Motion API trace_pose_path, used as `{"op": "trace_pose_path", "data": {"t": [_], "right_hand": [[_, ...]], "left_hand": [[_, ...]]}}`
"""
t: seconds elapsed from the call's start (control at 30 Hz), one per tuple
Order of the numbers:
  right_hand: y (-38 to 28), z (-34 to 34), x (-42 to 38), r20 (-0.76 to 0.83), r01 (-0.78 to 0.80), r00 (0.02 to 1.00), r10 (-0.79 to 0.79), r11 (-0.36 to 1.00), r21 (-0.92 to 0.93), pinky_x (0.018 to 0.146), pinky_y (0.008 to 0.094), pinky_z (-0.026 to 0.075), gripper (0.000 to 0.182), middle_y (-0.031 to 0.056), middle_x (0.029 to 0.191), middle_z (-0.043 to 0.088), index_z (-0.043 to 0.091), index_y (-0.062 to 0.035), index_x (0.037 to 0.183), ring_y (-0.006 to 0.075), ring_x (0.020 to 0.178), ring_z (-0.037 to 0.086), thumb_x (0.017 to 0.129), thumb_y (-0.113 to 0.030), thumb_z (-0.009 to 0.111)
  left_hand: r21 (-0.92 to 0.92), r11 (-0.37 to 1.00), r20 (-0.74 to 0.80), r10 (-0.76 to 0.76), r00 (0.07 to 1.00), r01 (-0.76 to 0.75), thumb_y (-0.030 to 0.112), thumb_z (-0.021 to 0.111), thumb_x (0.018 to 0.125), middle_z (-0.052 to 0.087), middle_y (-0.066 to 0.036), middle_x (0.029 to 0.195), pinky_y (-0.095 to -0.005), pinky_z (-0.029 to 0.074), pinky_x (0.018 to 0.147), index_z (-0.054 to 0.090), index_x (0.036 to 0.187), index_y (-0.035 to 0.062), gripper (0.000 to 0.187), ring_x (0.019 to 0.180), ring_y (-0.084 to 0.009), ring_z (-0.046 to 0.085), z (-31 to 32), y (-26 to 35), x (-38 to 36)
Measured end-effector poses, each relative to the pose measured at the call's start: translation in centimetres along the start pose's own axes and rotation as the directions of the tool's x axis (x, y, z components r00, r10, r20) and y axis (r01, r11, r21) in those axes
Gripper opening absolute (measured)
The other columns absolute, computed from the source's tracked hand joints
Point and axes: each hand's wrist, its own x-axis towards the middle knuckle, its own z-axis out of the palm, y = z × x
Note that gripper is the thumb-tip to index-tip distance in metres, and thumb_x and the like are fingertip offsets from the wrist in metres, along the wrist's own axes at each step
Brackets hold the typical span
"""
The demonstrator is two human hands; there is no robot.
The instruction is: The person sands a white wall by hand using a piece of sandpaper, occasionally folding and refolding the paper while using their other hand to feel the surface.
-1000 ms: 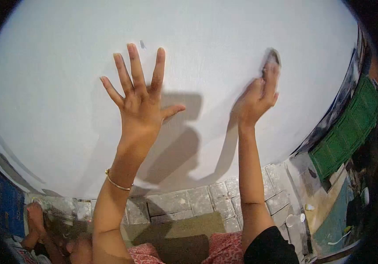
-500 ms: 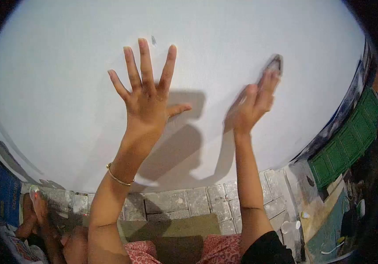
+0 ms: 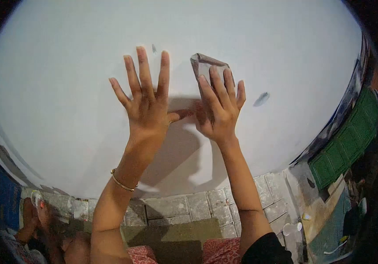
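My left hand (image 3: pixel 147 110) lies against the large white surface (image 3: pixel 65 97) with its fingers spread, holding nothing. A gold bracelet (image 3: pixel 123 181) circles that wrist. To its right, my right hand (image 3: pixel 220 105) holds a folded, greyish-brown sheet (image 3: pixel 207 67) against the same surface. The fingers rest over the sheet, whose upper edge and corners show beyond the fingertips. A small grey mark (image 3: pixel 154 48) is just above the left fingertips, and a larger grey mark (image 3: pixel 261 99) lies to the right of my right hand.
Grey paving (image 3: pixel 169 207) and an olive mat (image 3: pixel 189 231) lie below the white surface. Another person's legs (image 3: pixel 43 220) are at the lower left. On the right are a green panel (image 3: pixel 345 138) and a white cup (image 3: pixel 292 229).
My right hand has moved left with the sheet, closer to my left hand, and the larger grey mark now shows. My left hand stays spread in nearly the same place.
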Motion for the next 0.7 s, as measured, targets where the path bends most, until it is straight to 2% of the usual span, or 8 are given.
{"op": "trace_pose_path", "data": {"t": [0.17,0.2,0.3,0.43,0.53,0.6,0.67,0.7], "right_hand": [[0.1,1.1,1.8,-0.329,-0.350,0.867,0.375,0.927,0.135,0.112,0.0512,0.002,0.049,0.0103,0.145,0.039,0.050,-0.0119,0.133,0.0310,0.138,0.026,0.085,-0.022,0.053],[-1.0,1.1,1.9,-0.330,-0.348,0.867,0.374,0.927,0.138,0.112,0.0512,0.002,0.049,0.0103,0.145,0.039,0.050,-0.0119,0.133,0.0310,0.138,0.026,0.085,-0.022,0.053],[-2.2,1.4,1.4,0.035,0.000,0.999,-0.003,0.997,0.075,0.112,0.0518,0.001,0.051,0.0078,0.146,0.038,0.048,-0.0146,0.135,0.0298,0.139,0.026,0.086,-0.029,0.056],[1.0,0.6,1.2,-0.280,-0.372,0.886,0.370,0.927,0.048,0.112,0.0514,0.001,0.054,0.0077,0.145,0.040,0.049,-0.0151,0.134,0.0280,0.138,0.029,0.084,-0.031,0.060],[-0.5,-0.1,-0.2,-0.096,-0.262,0.959,0.268,0.962,0.073,0.112,0.0514,0.001,0.054,0.0058,0.143,0.042,0.050,-0.0167,0.133,0.0255,0.136,0.032,0.081,-0.026,0.062],[-0.4,-0.6,-1.3,0.145,0.011,0.989,-0.021,0.997,0.072,0.113,0.0513,0.001,0.056,0.0007,0.142,0.044,0.051,-0.0197,0.132,0.0198,0.134,0.036,0.077,-0.022,0.063],[2.6,-0.4,-1.5,-0.042,-0.031,0.999,0.027,0.996,-0.082,0.112,0.0516,0.001,0.051,0.0059,0.143,0.043,0.051,-0.0163,0.132,0.0227,0.136,0.034,0.082,-0.016,0.058],[3.0,-0.6,-1.4,-0.155,-0.198,0.969,0.194,0.980,-0.014,0.111,0.0519,0.000,0.050,0.0089,0.143,0.042,0.051,-0.0139,0.132,0.0247,0.136,0.032,0.083,-0.013,0.055]], "left_hand": [[-0.065,0.997,-0.086,-0.049,0.995,0.044,0.039,0.088,0.047,-0.007,-0.019,0.153,-0.0684,-0.005,0.105,0.000,0.149,0.0241,0.136,0.140,-0.0416,-0.005,0.1,0.1,0.0],[-0.062,0.997,-0.088,-0.049,0.995,0.043,0.039,0.088,0.047,-0.007,-0.019,0.153,-0.0684,-0.005,0.105,0.000,0.149,0.0241,0.136,0.140,-0.0416,-0.005,0.2,0.0,0.0],[0.169,0.983,-0.089,-0.055,0.994,0.070,0.040,0.086,0.052,-0.012,-0.022,0.152,-0.0702,-0.005,0.102,-0.004,0.149,0.0265,0.133,0.139,-0.0440,-0.009,1.0,-1.2,-0.3],[-0.042,0.993,-0.062,-0.115,0.991,0.113,0.046,0.083,0.050,-0.016,-0.023,0.151,-0.0736,-0.007,0.098,0.000,0.149,0.0258,0.131,0.138,-0.0458,-0.013,-0.5,-0.1,-0.1],[0.020,0.986,-0.014,-0.168,0.986,0.168,0.050,0.082,0.050,-0.017,-0.024,0.150,-0.0775,-0.007,0.094,0.004,0.150,0.0246,0.129,0.137,-0.0474,-0.015,-0.4,0.0,-0.3],[0.039,0.983,0.005,-0.178,0.984,0.177,0.050,0.082,0.050,-0.018,-0.025,0.150,-0.0790,-0.007,0.092,0.004,0.150,0.0248,0.129,0.136,-0.0486,-0.016,-0.3,0.0,-0.2],[0.055,0.979,0.031,-0.200,0.979,0.198,0.051,0.082,0.050,-0.019,-0.026,0.149,-0.0805,-0.006,0.090,0.005,0.150,0.0250,0.128,0.135,-0.0499,-0.017,-0.2,0.0,-0.1],[0.076,0.981,0.030,-0.180,0.983,0.177,0.050,0.082,0.050,-0.019,-0.027,0.149,-0.0809,-0.005,0.089,0.005,0.150,0.0252,0.128,0.134,-0.0509,-0.018,-0.2,0.0,-0.2]]}}
